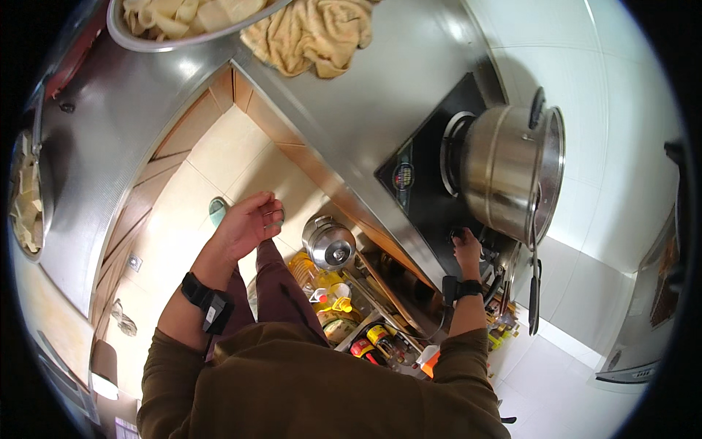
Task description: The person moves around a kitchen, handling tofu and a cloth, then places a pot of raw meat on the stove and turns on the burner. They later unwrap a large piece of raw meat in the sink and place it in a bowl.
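My right hand [466, 249] grips a black control knob [456, 235] at the near edge of a black gas stove [417, 186]. On the burner stands a large stainless steel pot [499, 170] with black-covered side handles, and a long-handled utensil [535, 274] leans at its rim. Whether a flame burns cannot be told. My left hand [255, 222] is held over the floor, away from the counter, its fingers loosely curled with nothing in them. Each wrist wears a black strap with a small device.
A yellow-brown cloth [318, 38] and a metal bowl of cut pale pieces [192, 38] lie on the steel counter [351, 110]. Below are a lidded steel pot [329, 244], oil bottles [329, 291] and sauce bottles [378, 340]. Another container of pale pieces [27, 203] stands far left.
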`<action>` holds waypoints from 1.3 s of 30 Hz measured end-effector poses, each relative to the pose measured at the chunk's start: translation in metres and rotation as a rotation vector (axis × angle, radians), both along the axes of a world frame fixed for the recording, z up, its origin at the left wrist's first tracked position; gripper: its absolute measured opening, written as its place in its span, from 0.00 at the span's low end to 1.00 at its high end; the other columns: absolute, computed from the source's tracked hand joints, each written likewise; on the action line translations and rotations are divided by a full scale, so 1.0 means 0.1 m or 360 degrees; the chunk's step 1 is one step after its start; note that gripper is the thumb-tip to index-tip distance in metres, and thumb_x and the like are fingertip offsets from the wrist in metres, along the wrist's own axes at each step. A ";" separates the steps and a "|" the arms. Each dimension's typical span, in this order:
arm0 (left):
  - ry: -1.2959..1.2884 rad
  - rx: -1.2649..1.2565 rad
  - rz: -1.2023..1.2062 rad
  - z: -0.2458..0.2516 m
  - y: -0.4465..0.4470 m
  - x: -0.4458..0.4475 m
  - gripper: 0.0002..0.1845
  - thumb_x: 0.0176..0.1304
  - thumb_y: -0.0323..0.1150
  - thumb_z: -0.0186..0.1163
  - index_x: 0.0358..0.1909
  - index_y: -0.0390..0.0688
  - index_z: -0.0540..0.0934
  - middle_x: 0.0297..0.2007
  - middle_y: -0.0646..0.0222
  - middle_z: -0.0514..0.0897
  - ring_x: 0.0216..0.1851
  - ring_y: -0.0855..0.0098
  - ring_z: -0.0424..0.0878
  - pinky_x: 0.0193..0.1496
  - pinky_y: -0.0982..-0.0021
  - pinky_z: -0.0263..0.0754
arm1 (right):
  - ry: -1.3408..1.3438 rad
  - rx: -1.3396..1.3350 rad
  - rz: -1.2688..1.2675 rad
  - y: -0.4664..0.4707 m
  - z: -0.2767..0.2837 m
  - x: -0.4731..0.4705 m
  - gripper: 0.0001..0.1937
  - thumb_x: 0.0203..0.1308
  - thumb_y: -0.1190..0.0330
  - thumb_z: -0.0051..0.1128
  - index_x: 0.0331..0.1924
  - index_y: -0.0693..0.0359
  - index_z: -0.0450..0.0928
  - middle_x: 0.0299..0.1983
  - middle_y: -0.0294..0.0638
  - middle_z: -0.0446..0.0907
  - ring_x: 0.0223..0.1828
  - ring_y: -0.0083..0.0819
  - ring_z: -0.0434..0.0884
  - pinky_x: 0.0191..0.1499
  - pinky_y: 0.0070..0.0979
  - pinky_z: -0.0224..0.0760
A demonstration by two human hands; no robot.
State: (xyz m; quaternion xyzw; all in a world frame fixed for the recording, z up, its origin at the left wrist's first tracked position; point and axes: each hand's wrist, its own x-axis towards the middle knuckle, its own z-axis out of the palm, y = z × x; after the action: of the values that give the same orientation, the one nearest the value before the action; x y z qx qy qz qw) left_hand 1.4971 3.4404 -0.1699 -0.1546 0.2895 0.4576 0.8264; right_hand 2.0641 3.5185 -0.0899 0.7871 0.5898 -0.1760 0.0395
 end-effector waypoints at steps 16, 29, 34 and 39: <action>-0.0124 -0.0220 0.0124 -0.77 -0.58 -0.15 0.08 0.67 0.37 0.49 0.37 0.45 0.74 0.35 0.71 0.79 0.34 0.75 0.76 0.36 0.71 0.74 | 0.0173 -0.0078 -0.0095 -0.01 0.17 -0.17 0.18 0.55 0.76 0.55 0.52 0.56 0.74 0.23 0.32 0.77 0.21 0.17 0.73 0.23 0.17 0.67; -0.0319 -0.0288 0.0170 -1.05 -0.71 -0.03 0.05 0.66 0.34 0.50 0.38 0.45 0.73 0.35 0.69 0.80 0.34 0.73 0.78 0.35 0.70 0.75 | 0.0015 -0.0179 -0.0098 0.01 0.19 -0.11 0.23 0.57 0.75 0.54 0.59 0.58 0.69 0.27 0.33 0.79 0.26 0.18 0.77 0.25 0.18 0.70; -0.0286 -0.0329 0.0132 -1.11 -0.76 0.02 0.07 0.66 0.36 0.51 0.37 0.45 0.74 0.35 0.70 0.80 0.33 0.73 0.77 0.34 0.71 0.73 | 0.0072 -0.0160 -0.0091 0.01 0.20 -0.17 0.22 0.57 0.75 0.54 0.58 0.57 0.70 0.26 0.32 0.78 0.26 0.17 0.76 0.25 0.18 0.70; -0.0305 -0.0366 0.0145 -1.19 -0.80 0.06 0.08 0.66 0.37 0.51 0.37 0.44 0.75 0.34 0.69 0.80 0.33 0.73 0.76 0.33 0.71 0.72 | 0.0064 -0.0204 -0.0136 0.03 0.23 -0.27 0.21 0.57 0.75 0.53 0.57 0.57 0.71 0.25 0.32 0.77 0.26 0.17 0.76 0.25 0.18 0.70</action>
State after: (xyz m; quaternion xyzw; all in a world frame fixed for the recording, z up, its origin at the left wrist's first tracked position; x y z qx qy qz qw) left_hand 1.5034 3.3602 -0.2891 -0.3042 0.2524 0.4417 0.8054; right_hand 2.0367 3.5214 -0.0666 0.8038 0.5438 -0.2307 0.0706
